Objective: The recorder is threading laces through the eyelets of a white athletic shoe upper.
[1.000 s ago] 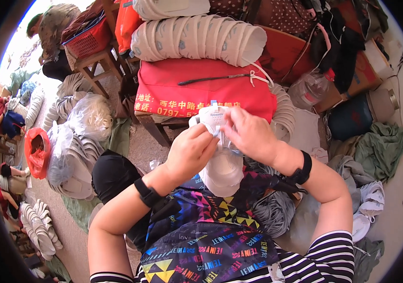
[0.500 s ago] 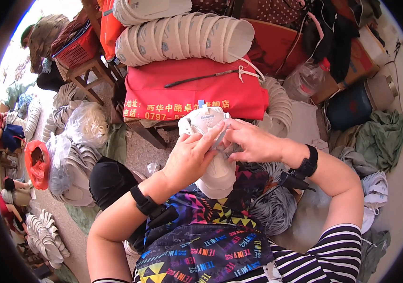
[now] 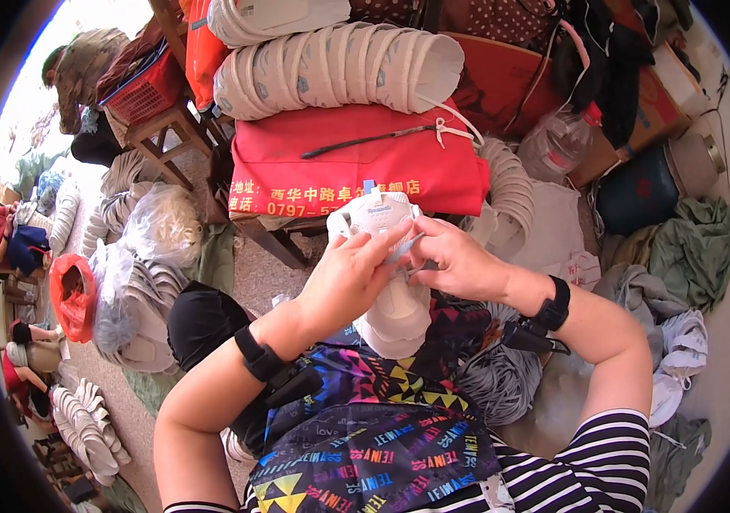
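A white shoe upper lies over my lap, its heel end with a small blue tab pointing away from me. My left hand lies across it from the left, its fingers closed on the upper near the opening. From the other side, my right hand has thumb and fingers pinched together at a flat grey shoelace. That lace shows as a short strip between the two hands. The fingers hide the eyelets and most of the lace.
A red cloth-covered stool stands just ahead, bearing a row of nested shoe uppers and a dark thin stick. Bundled grey laces hang by my right thigh. Bagged uppers sit at left; other people are at far left.
The grey lace shows more plainly between my hands, and the right fingers have shifted slightly. The whole view has moved a little; the upper stays in my lap.
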### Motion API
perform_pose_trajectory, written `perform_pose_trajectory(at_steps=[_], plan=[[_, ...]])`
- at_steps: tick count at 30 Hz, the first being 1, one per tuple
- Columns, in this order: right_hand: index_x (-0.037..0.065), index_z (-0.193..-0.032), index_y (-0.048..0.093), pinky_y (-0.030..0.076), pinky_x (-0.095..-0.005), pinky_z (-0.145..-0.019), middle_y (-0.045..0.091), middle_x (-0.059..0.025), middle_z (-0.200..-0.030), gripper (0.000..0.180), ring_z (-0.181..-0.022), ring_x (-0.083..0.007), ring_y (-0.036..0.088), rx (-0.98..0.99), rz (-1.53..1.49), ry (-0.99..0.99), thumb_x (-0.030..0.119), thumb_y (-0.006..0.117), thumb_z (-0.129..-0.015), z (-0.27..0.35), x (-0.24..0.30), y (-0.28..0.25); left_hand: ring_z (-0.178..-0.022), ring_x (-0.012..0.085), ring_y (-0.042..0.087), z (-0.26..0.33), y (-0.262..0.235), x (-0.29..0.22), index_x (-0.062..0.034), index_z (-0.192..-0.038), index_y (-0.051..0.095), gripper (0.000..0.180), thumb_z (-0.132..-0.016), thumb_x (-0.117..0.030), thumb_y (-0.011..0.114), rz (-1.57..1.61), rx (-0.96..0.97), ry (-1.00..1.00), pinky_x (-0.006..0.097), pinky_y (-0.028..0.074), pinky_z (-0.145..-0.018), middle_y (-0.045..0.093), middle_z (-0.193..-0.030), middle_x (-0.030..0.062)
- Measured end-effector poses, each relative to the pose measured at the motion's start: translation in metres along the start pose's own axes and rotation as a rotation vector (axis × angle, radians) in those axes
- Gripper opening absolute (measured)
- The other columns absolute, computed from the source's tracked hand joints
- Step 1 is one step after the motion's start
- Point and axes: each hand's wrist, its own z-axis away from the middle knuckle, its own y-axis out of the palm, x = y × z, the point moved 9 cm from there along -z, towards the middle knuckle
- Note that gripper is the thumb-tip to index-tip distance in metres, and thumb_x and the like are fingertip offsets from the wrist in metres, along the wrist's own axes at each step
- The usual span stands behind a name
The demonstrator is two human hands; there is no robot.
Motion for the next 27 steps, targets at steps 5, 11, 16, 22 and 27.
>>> perform_pose_trajectory(at_steps=[5, 11, 16, 22, 27], plan=[[0.001, -0.083, 0.061, 0.047, -0.0413, -0.076, 0.054, -0.0099, -0.098, 0.022, -0.090, -0.0314, 0.057, -0.025, 0.193, -0.104, 0.006, 0.076, -0.068, 0.000, 0.018, -0.002, -0.070, 0.0290, 0.068, -0.014, 0.004, 0.019, -0.0060, -0.123, 0.054, 0.045, -0.083, -0.016, 0.071, 0.372, 0.021, -0.343, 0.037, 0.050, -0.063, 0.070, -0.079, 0.0125], [0.001, -0.087, 0.060, 0.047, -0.0359, -0.083, 0.052, -0.0088, -0.100, 0.023, -0.095, -0.0269, 0.056, -0.004, 0.086, 0.025, 0.004, 0.076, -0.071, 0.000, 0.012, 0.000, -0.067, 0.0205, 0.067, -0.019, 0.006, 0.029, -0.0035, -0.097, 0.055, 0.030, -0.079, -0.015, 0.076, 0.313, 0.052, -0.402, 0.031, 0.050, -0.061, 0.070, -0.077, 0.0130], [0.001, -0.084, 0.055, 0.046, -0.0353, -0.084, 0.051, -0.0090, -0.100, 0.024, -0.098, -0.0265, 0.054, 0.054, 0.201, -0.068, 0.000, 0.074, -0.071, 0.000, 0.020, 0.000, -0.068, 0.0050, 0.058, -0.019, -0.015, 0.064, -0.0021, -0.096, 0.051, 0.026, -0.079, -0.001, 0.071, 0.594, -0.148, -0.411, 0.023, 0.047, -0.058, 0.065, -0.071, 0.0051], [0.004, -0.083, 0.054, 0.045, -0.0398, -0.084, 0.052, -0.0096, -0.099, 0.022, -0.099, -0.0315, 0.053, -0.056, 0.194, -0.076, 0.006, 0.072, -0.071, 0.007, 0.010, 0.002, -0.068, 0.0140, 0.058, -0.011, -0.011, 0.016, -0.0110, -0.113, 0.061, 0.041, -0.073, -0.006, 0.070, 0.148, -0.129, -0.155, 0.033, 0.039, -0.083, 0.070, -0.088, -0.0057], [0.004, -0.084, 0.055, 0.046, -0.0393, -0.081, 0.052, -0.0091, -0.098, 0.021, -0.097, -0.0309, 0.054, -0.131, 0.226, -0.080, 0.005, 0.072, -0.071, 0.011, 0.015, -0.003, -0.076, 0.0164, 0.059, -0.012, -0.008, 0.010, -0.0134, -0.112, 0.061, 0.043, -0.071, -0.003, 0.068, 0.118, -0.137, -0.111, 0.035, 0.038, -0.086, 0.068, -0.087, -0.0072]])
